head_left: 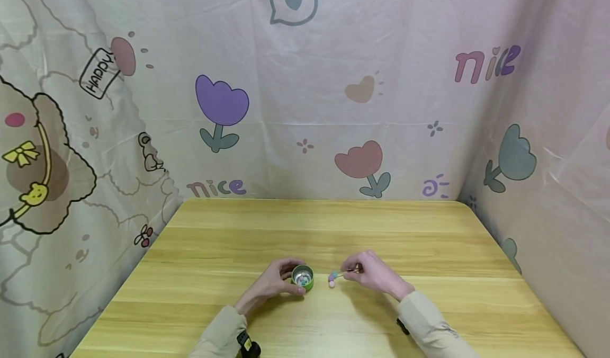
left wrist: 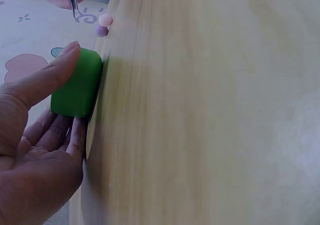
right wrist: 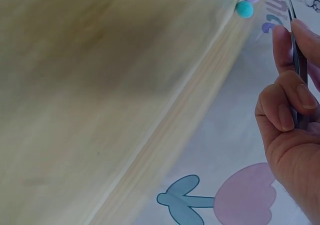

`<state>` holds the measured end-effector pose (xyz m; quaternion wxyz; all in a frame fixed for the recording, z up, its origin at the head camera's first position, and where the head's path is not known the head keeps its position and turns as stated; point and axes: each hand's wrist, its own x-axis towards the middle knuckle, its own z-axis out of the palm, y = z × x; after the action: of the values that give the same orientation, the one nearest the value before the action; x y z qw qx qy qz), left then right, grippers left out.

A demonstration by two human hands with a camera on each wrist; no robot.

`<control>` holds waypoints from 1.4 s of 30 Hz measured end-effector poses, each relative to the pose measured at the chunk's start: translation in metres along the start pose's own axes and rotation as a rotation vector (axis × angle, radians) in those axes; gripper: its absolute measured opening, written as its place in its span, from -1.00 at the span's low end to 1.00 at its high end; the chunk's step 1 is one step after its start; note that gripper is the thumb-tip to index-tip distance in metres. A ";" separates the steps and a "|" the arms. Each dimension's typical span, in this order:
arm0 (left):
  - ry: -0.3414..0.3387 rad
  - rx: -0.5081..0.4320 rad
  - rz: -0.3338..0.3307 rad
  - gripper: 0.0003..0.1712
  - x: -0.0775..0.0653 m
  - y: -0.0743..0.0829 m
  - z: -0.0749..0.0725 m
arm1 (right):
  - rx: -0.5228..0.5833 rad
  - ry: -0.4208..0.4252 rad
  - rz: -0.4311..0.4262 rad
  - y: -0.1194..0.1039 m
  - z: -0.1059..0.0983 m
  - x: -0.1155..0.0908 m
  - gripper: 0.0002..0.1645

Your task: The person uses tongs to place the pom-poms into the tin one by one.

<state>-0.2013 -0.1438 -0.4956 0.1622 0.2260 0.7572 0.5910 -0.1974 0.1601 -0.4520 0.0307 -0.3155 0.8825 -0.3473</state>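
My left hand [head_left: 272,283] grips a small round green tin [head_left: 310,285] on the table, with the thumb on the near side and fingers on the far side. Inside lie small pale and teal balls [head_left: 303,280]. Metal tweezers [right wrist: 298,60] are held in my right hand [head_left: 374,273], pointing left. In the left wrist view their tips look slightly apart, with nothing seen between them. Near the tips, right of the tin, a teal ball [right wrist: 245,9], a purple ball [left wrist: 101,31] and a pink ball [left wrist: 105,20] sit close together on the table.
The wooden table [head_left: 229,247] spreads around both hands. Printed cloth [head_left: 295,82] hangs behind the table and along its two sides. A dark wrist device [head_left: 248,344] sits on my left sleeve.
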 end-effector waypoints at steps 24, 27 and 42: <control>-0.004 0.003 -0.004 -0.25 0.000 -0.001 0.000 | -0.010 -0.038 0.006 0.005 0.001 -0.004 -0.94; -0.004 0.005 -0.005 -0.25 0.000 0.000 0.000 | -0.016 -0.039 0.008 0.005 0.002 -0.004 -0.95; 0.008 0.003 -0.017 -0.24 0.000 0.001 0.000 | -0.065 -0.049 0.010 0.002 0.004 -0.001 -0.96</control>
<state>-0.2009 -0.1436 -0.4949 0.1638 0.2176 0.7606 0.5893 -0.1966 0.1593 -0.4569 0.0437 -0.3204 0.8939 -0.3106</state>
